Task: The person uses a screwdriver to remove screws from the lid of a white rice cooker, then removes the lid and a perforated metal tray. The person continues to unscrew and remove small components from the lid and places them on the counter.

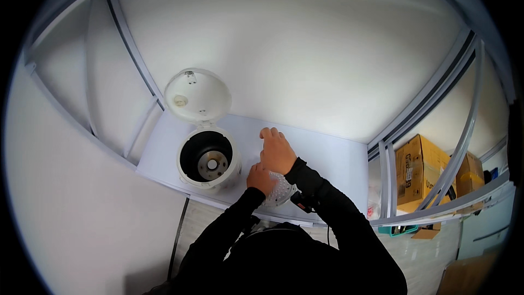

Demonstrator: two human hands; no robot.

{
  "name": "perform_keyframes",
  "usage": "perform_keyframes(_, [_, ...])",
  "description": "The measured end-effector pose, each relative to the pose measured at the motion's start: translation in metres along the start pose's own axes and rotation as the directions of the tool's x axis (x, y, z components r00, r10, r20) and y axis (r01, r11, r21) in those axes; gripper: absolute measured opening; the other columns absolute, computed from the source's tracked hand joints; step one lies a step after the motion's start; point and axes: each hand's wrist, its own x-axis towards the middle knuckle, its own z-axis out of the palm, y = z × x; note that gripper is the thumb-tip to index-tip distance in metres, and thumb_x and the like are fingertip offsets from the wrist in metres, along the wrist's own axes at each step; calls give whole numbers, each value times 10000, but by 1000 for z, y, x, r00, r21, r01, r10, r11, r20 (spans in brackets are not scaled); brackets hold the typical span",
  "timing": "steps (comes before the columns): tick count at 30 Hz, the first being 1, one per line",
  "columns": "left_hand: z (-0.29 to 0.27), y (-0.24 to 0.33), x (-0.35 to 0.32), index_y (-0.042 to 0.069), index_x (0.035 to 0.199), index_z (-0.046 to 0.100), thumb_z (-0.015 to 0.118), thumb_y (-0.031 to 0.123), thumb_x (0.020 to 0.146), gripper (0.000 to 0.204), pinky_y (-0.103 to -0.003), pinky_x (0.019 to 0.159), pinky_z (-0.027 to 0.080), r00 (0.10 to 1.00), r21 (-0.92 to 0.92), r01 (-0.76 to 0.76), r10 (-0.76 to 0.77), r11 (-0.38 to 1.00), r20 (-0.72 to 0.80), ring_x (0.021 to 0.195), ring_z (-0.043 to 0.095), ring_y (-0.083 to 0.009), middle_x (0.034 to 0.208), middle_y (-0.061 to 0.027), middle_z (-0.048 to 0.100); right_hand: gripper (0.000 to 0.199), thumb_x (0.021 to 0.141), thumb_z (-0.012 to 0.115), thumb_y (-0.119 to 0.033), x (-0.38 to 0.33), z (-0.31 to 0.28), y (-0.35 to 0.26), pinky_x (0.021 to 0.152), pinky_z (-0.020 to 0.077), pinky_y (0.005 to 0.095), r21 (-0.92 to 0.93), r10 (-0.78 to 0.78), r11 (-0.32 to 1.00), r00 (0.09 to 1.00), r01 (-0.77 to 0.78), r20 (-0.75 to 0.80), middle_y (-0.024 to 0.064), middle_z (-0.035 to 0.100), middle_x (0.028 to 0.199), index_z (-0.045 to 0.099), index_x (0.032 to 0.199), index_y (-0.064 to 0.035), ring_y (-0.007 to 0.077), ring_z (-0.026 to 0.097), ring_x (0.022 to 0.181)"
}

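Note:
A white rice cooker (236,166) stands on the left of the table, its round lid (204,101) tipped up and back. Its dark inside is bare down to the metal heating plate (213,165). To its right lies a pale round steamer tray (281,192) full of small holes, partly hidden by my hands and sleeves. My left hand (261,179) is at the tray's left edge with fingers closed on it, though most of them are covered. Above it, my right hand (277,152) reaches across, its fingers bent and apart from the thumb, with nothing visible in them.
The pale table (335,158) runs along a white wall, with metal frame posts (388,180) on its right. Beyond those are brown cardboard boxes (420,172) and a teal crate (396,231). A dark device (302,202) is strapped at my right forearm.

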Motion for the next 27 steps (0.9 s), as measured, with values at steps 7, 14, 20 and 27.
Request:
perform_keyframes(7, [13,-4,-1,39,1242,638,804,302,730,599,-457,1118,408,991,-40,-19,13,999,-133,1285,499,-360,1351,-153,572,314,835,657,-106,12,-30,-25,668,545,494,-174,273,959,893,-223,357,227,587,976,513,1108,-43,424,650,768])
perform_keyframes(14, [10,1,-1,46,1313,602,791,315,709,687,-481,1128,392,991,-89,-20,8,996,-134,1324,487,-370,1400,-157,561,404,875,730,-276,4,-27,-2,699,544,522,-17,80,997,951,-78,298,267,615,980,531,1130,-36,451,661,811])
perform_keyframes(20, [31,-13,7,47,1270,636,790,339,689,669,-497,1125,389,987,-31,4,-9,1000,-163,1343,478,-355,1415,-157,552,412,878,698,-256,16,-40,-6,677,561,514,-143,234,971,866,-189,442,248,624,1016,524,1176,-31,446,677,772])
perform_keyframes(27, [26,-5,4,36,1235,658,801,369,679,663,-488,1121,392,991,-3,43,-43,999,-125,1347,475,-353,1411,-160,553,344,879,712,-164,9,-32,16,794,525,522,11,-23,1000,944,21,329,236,602,1052,560,1163,-42,454,633,911])
